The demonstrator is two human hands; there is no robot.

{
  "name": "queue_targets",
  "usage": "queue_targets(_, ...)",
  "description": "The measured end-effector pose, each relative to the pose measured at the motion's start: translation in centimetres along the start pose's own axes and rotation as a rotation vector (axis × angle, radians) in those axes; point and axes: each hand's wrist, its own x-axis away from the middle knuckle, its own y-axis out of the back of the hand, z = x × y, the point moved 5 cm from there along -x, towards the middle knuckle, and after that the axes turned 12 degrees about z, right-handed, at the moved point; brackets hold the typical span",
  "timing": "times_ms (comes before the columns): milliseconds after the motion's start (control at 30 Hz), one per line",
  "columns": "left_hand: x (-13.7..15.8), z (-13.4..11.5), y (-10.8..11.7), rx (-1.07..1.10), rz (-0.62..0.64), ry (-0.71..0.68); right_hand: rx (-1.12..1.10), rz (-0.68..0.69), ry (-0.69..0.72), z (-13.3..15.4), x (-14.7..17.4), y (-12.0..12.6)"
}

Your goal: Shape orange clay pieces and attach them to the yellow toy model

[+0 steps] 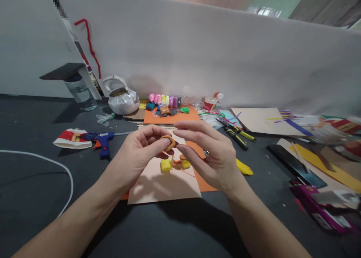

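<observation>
Above the paper sheets, my left hand (142,149) pinches a small curled piece of orange-brown modelling clay (168,142) between thumb and fingers. My right hand (211,151) is just right of it, fingers stretched out and thumb apart from them. Its thumb tip is at the clay's right end; whether it presses on it I cannot tell. Below the hands, a yellow clay block (166,165) and a second yellow piece (186,163) lie with small orange bits on a pale paper sheet (166,192). Orange paper (207,181) shows underneath.
A blue glue gun (105,143) lies left, near a red-and-white paper cup (72,139). Behind stand a silver kettle (123,100) and a covered glass jar (81,94). Clay packets (165,99), yellow-black pliers (237,136), a dark phone (296,166) and a white cable (69,171) lie around.
</observation>
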Motion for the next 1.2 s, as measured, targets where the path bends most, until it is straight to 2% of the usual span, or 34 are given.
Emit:
queue_targets(133,-0.1,0.1,-0.3,0.039,0.027,0.026,0.031,0.032,0.009,0.0,-0.1,-0.3)
queue_targets(333,-0.1,0.3,-0.1,0.070,-0.010,0.009,0.138,0.013,0.079,0.6,-0.2,-0.6)
queue_targets(500,0.0,0.1,-0.2,0.013,-0.013,0.015,0.152,-0.011,0.088,0.7,-0.2,-0.5)
queue_targets(600,-0.1,0.0,-0.3,-0.057,-0.001,0.023,0.110,0.026,0.058,0.4,-0.2,-0.6)
queue_targets(800,-0.3,-0.2,-0.2,-0.130,0.081,0.032,0.024,0.112,-0.001,0.0,-0.1,-1.1)
queue_targets(1033,0.0,-0.1,-0.2,-0.019,0.202,0.105,-0.062,0.079,-0.014,0.1,-0.2,-1.1)
queue_targets(1200,0.0,-0.4,-0.3,0.080,0.293,0.097,-0.095,0.049,-0.042,0.1,-0.1,-0.9)
